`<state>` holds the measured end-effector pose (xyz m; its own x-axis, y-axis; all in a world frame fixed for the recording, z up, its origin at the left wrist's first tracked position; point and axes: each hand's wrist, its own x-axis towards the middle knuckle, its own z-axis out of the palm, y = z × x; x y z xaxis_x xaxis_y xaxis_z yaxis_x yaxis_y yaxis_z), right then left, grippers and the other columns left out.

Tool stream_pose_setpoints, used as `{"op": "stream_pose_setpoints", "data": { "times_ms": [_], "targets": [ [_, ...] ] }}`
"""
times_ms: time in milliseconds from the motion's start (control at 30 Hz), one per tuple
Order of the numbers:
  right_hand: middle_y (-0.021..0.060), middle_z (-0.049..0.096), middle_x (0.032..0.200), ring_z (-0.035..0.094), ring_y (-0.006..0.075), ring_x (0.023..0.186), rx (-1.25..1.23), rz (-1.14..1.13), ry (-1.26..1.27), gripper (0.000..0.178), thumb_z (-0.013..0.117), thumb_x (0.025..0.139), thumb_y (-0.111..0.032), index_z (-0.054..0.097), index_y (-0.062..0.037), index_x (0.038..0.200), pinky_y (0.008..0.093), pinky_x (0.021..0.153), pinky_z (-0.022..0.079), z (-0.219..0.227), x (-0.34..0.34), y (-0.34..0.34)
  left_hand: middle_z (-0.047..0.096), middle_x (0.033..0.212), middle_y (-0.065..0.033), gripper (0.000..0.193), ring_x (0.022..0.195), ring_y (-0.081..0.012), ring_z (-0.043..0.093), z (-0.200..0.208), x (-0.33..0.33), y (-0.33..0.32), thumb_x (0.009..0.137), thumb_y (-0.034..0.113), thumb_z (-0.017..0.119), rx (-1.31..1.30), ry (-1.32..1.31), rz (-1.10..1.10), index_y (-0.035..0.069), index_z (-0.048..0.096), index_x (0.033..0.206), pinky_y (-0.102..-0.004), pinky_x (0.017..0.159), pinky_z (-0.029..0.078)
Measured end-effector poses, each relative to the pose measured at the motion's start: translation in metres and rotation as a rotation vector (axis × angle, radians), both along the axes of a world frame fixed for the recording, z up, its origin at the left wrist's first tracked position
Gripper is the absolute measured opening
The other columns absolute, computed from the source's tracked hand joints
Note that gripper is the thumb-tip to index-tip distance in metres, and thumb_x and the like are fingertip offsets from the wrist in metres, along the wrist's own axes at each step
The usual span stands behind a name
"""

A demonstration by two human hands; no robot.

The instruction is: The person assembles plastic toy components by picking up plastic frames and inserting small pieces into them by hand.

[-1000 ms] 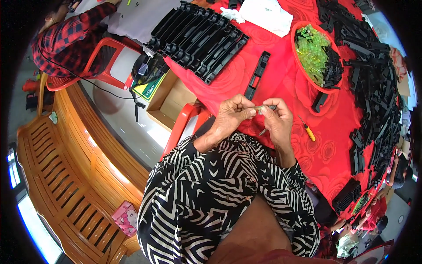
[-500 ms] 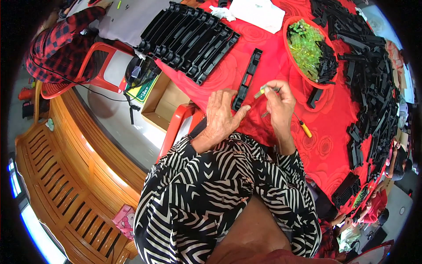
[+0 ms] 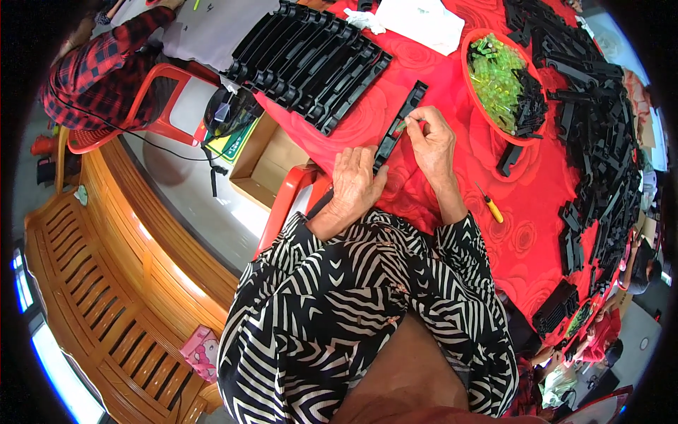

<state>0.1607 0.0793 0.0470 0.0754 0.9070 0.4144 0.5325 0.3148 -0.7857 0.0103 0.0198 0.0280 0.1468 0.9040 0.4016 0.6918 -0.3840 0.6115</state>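
A long, narrow black plastic strip lies slanted on the red cloth in front of me, with hollows along its length. My left hand grips its near end, fingers on one side and thumb on the other. Bent over the strip's middle, my right hand pinches a small greenish piece against the strip; the fingertips partly hide it. On the cloth to the right of my right hand rests a screwdriver with a yellow handle.
Similar black strips stand in a row at the far left. A red basin holds green tubes and small black parts. Black parts are heaped along the right. A cardboard box and red chair stand left; a person sits beyond.
My right hand has moved up and left with the small greenish piece, bringing it onto the black strip. My left hand has closed around the strip's near end.
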Motion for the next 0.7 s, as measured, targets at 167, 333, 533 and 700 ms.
{"op": "stream_pose_setpoints", "data": {
  "times_ms": [167,333,533,700],
  "targets": [
    [0.0045,0.055,0.070,0.045,0.0120,0.056,-0.031,0.013,-0.004,0.009,0.060,0.074,0.003,0.053,-0.0022,0.077,0.0260,0.050,0.036,0.005,-0.005,-0.001,0.051,0.073,-0.0082,0.035,0.070,-0.0266,0.049,0.007,-0.007,-0.005,0.066,0.010,0.069,-0.031,0.015,-0.002,0.002,0.053,0.096,-0.0381,0.064,0.039],
    [0.0090,0.055,0.071,0.056,0.0212,0.065,-0.030,0.043,-0.031,0.012,0.060,0.072,0.006,0.051,-0.0012,0.075,0.0306,0.059,0.044,0.009,-0.007,0.001,0.051,0.072,-0.0079,0.037,0.070,-0.0261,0.050,0.009,-0.009,-0.003,0.066,0.012,0.070,-0.118,-0.055,0.001,0.001,0.053,0.097,-0.0373,0.066,0.041],
    [0.0091,0.054,0.070,0.055,0.0210,0.065,-0.016,0.065,-0.004,0.012,0.061,0.071,0.006,0.052,-0.0007,0.075,0.0303,0.059,0.044,0.006,-0.010,0.007,0.053,0.070,-0.0089,0.040,0.070,-0.0261,0.053,0.012,-0.015,0.003,0.065,0.014,0.072,-0.394,-0.265,-0.011,-0.001,0.053,0.097,-0.0369,0.063,0.044],
    [0.0100,0.053,0.072,0.056,0.0222,0.066,-0.062,0.136,-0.057,0.011,0.060,0.072,0.004,0.052,-0.0012,0.077,0.0310,0.059,0.044,0.002,-0.009,0.007,0.054,0.070,-0.0106,0.041,0.071,-0.0288,0.054,0.013,-0.016,0.001,0.065,0.016,0.073,-0.431,-0.312,-0.031,-0.001,0.053,0.096,-0.0390,0.063,0.044]
  ]
}}
